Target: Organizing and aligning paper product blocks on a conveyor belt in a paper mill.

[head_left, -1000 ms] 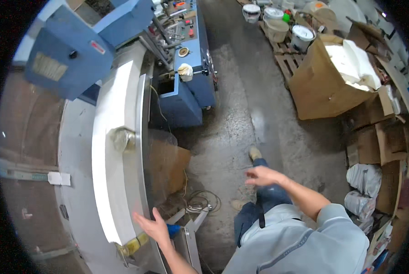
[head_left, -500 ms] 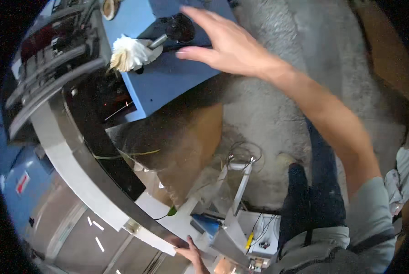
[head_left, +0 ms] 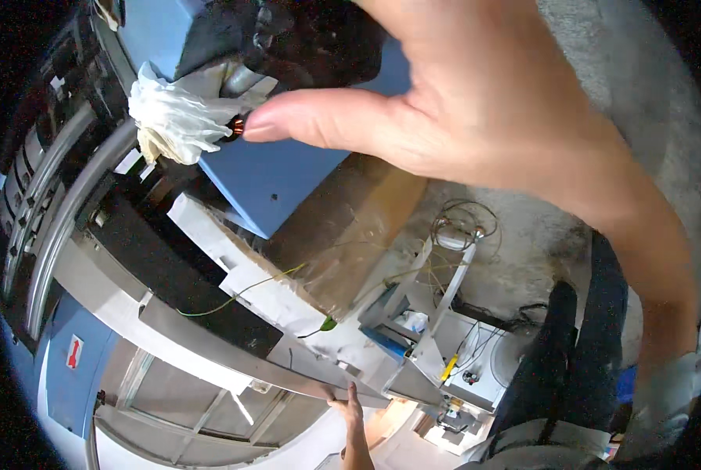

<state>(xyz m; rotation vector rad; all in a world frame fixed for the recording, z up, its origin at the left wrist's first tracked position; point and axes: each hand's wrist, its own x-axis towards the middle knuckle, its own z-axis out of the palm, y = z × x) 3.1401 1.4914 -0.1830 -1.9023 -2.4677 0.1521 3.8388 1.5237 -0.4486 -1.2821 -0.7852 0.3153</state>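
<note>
My right hand (head_left: 460, 102) is large in the upper middle of the head view, thumb stretched out to the left. Its other fingers run past the top edge, and I see nothing held in it. The thumb tip appears right beside a crumpled white cloth bundle (head_left: 180, 117); whether they touch I cannot tell. The bundle is at a blue metal housing (head_left: 288, 176), next to a dark part (head_left: 311, 47). Down at the lower middle, my small-looking left hand (head_left: 352, 409) grips the edge of a long grey metal rail (head_left: 233, 345).
Bent metal tubes (head_left: 80, 211) stand at the left. A white block (head_left: 241, 258) and a brown panel (head_left: 343, 235) are below the blue housing. A white frame (head_left: 444, 290) with coiled cable is on the concrete floor (head_left: 523, 227), near a white board (head_left: 484, 352) with wires.
My right hand looks much larger and fills more of the top, its thumb further left toward the white bundle. The view has shifted, and my left hand stays on the rail.
</note>
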